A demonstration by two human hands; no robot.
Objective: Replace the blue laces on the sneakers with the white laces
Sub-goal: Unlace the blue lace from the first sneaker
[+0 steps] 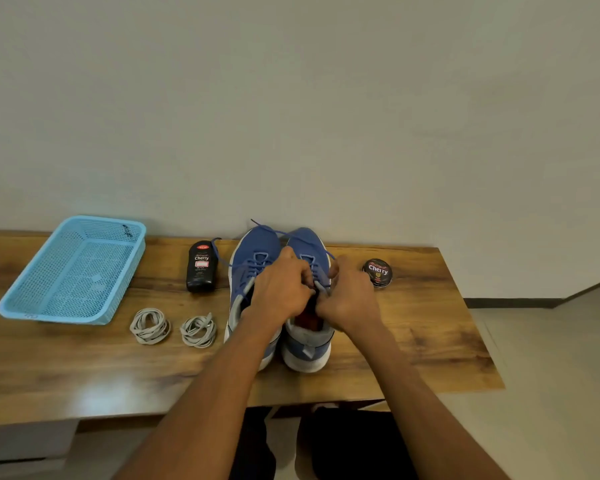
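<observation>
Two blue sneakers stand side by side, toes toward the wall: the left sneaker (253,247) and the right sneaker (307,344). Both carry blue laces (257,263); loose blue ends trail over the toes and toward the left. My left hand (281,289) and my right hand (352,299) are closed on the blue lace over the right sneaker's tongue, hiding its upper eyelets. Two coiled white laces lie on the table left of the shoes, one bundle (150,326) farther left and one bundle (199,330) nearer the shoes.
A light blue mesh basket (21,306) sits at the table's left. A black shoe polish bottle (201,266) stands left of the sneakers, a round polish tin (378,272) to their right. The wooden table (413,334) ends at the right; a wall rises behind.
</observation>
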